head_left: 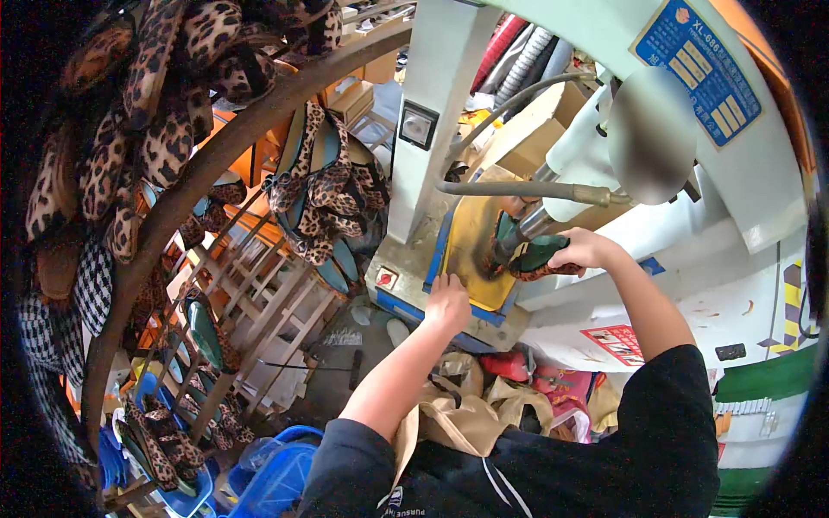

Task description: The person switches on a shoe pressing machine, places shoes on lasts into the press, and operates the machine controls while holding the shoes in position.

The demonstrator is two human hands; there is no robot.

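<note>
My right hand (585, 250) grips a shoe (537, 254) with a dark green underside and leopard-print upper at its near end. The shoe's far end is against a metal post (534, 226) of a pale machine, above a yellow pad (473, 226) with a dark, worn patch. Part of the shoe is hidden by the post and my fingers. At the pad's near left edge rests my left hand (449, 304), its fingers slightly bent and apart, with nothing seen in it. A blue border (438, 250) runs round the pad.
On the left stands a curved rack (177, 194) hung with leopard-print shoes (324, 186). A red knob (386, 278) sits on the machine base. Hoses (535, 187) cross above my hands. Blue baskets (281, 479) and bags (509, 367) are low down near my body.
</note>
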